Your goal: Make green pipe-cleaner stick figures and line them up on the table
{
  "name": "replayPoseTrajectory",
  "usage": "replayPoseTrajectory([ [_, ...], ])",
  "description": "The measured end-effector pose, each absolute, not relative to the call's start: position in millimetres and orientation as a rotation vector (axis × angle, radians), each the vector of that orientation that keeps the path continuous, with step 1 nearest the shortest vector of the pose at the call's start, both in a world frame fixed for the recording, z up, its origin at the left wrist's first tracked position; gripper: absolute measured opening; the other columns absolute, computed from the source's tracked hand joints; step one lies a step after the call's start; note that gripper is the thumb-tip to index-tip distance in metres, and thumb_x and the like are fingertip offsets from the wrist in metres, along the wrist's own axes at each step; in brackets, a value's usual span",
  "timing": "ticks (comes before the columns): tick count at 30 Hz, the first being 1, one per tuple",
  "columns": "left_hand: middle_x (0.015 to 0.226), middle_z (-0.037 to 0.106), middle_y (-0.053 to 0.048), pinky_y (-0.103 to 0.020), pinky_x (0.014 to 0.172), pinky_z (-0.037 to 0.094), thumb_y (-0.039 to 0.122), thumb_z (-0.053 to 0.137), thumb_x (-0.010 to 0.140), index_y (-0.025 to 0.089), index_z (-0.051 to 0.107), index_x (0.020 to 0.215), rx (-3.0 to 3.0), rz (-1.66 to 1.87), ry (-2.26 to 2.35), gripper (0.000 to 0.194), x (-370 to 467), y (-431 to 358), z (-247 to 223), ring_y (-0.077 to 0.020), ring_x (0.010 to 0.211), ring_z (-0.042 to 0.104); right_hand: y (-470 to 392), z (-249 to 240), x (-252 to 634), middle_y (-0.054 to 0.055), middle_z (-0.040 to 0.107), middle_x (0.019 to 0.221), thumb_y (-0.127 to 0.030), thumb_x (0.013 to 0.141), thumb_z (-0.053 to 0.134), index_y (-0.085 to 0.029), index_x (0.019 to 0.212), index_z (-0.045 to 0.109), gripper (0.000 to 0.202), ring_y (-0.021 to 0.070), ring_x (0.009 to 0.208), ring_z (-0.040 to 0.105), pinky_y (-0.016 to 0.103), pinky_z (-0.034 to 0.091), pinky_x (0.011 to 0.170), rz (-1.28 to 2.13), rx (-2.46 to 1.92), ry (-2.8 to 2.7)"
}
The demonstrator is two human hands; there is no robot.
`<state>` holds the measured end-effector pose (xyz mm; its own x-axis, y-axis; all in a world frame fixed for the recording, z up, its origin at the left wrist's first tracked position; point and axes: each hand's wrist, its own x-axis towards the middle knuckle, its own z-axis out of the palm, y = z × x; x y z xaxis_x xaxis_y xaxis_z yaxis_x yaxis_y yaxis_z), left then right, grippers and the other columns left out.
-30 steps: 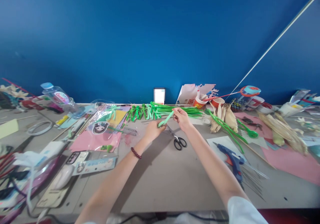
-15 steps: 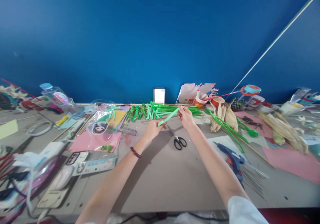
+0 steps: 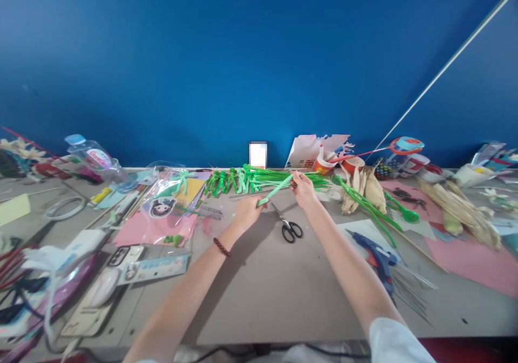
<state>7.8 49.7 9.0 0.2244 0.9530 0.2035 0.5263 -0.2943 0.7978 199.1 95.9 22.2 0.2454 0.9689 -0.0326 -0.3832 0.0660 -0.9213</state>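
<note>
Between my two hands a light green pipe cleaner (image 3: 277, 189) is stretched at a slant above the table. My left hand (image 3: 249, 212) pinches its lower end; my right hand (image 3: 302, 189) grips the upper end between thumb and fingers. Just below them lie black-handled scissors (image 3: 290, 230), blades pointing up and left, partly open. Behind the hands rests a bundle of green pipe cleaners (image 3: 283, 178), with several twisted green pieces (image 3: 230, 180) lined up at its left.
A blue glue gun (image 3: 378, 258) lies beside my right forearm. Dried husks (image 3: 362, 187), red paper cups (image 3: 322, 164) and green stems (image 3: 370, 209) stand or lie to the right. At left are a plastic bag (image 3: 162, 217), a bottle (image 3: 97, 158) and a phone case (image 3: 91, 309).
The pipe cleaner is held straighter; its end that curled at my left hand no longer shows a loop. Both hands have shifted slightly right.
</note>
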Motion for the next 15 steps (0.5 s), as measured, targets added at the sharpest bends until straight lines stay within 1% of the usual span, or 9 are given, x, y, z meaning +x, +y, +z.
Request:
replayPoseTrajectory([
  [3, 0.089, 0.074, -0.006, -0.027, 0.066, 0.040, 0.020, 0.057, 0.076, 0.023, 0.072, 0.064, 1.943, 0.965, 1.365, 0.019, 8.0, 48.9, 10.3, -0.0198, 0.069, 0.063, 96.0, 21.3, 198.1, -0.006, 0.042, 0.052, -0.048, 0.058, 0.077, -0.022, 0.069, 0.056, 0.035, 0.0083, 0.049, 0.043, 0.021, 0.034, 0.040, 1.178, -1.009, -0.752],
  [5, 0.087, 0.074, -0.006, -0.026, 0.065, 0.040, 0.021, 0.058, 0.077, 0.022, 0.072, 0.063, 1.939, 1.000, 1.366, 0.019, 8.1, 49.0, 10.1, -0.0190, 0.067, 0.062, 96.0, 20.9, 197.3, -0.006, 0.042, 0.052, -0.047, 0.058, 0.077, -0.022, 0.068, 0.057, 0.034, 0.0085, 0.049, 0.043, 0.021, 0.034, 0.040, 1.183, -1.011, -0.738],
  [7, 0.074, 0.072, -0.005, -0.026, 0.060, 0.039, 0.028, 0.059, 0.078, 0.021, 0.071, 0.063, 1.905, 1.023, 1.378, 0.021, 7.7, 49.7, 9.5, -0.0168, 0.058, 0.058, 96.0, 21.2, 197.3, -0.006, 0.044, 0.053, -0.045, 0.058, 0.077, -0.022, 0.068, 0.057, 0.033, 0.0085, 0.049, 0.044, 0.022, 0.036, 0.041, 1.203, -1.006, -0.711],
  [10, 0.053, 0.062, -0.001, -0.024, 0.053, 0.033, 0.042, 0.059, 0.077, 0.018, 0.071, 0.063, 1.800, 1.076, 1.412, 0.030, 5.8, 51.6, 10.1, -0.0132, 0.048, 0.047, 96.2, 22.7, 199.9, -0.006, 0.048, 0.057, -0.042, 0.057, 0.078, -0.022, 0.070, 0.057, 0.032, 0.0086, 0.050, 0.048, 0.022, 0.040, 0.043, 1.247, -0.978, -0.685],
  [12, 0.050, 0.056, 0.001, -0.023, 0.051, 0.031, 0.048, 0.058, 0.076, 0.018, 0.071, 0.064, 1.707, 1.142, 1.411, 0.035, 3.6, 52.9, 12.4, -0.0120, 0.048, 0.044, 96.7, 23.4, 202.5, -0.005, 0.050, 0.059, -0.040, 0.056, 0.079, -0.022, 0.072, 0.058, 0.032, 0.0090, 0.051, 0.050, 0.022, 0.042, 0.046, 1.269, -0.974, -0.693],
  [15, 0.047, 0.049, 0.003, -0.023, 0.049, 0.028, 0.052, 0.056, 0.076, 0.018, 0.071, 0.070, 1.550, 1.224, 1.376, 0.038, -0.1, 54.2, 17.5, -0.0102, 0.046, 0.038, 97.5, 22.4, 205.5, -0.003, 0.056, 0.065, -0.039, 0.058, 0.076, -0.021, 0.075, 0.061, 0.029, 0.0108, 0.056, 0.054, 0.024, 0.044, 0.049, 1.277, -1.068, -0.771],
])
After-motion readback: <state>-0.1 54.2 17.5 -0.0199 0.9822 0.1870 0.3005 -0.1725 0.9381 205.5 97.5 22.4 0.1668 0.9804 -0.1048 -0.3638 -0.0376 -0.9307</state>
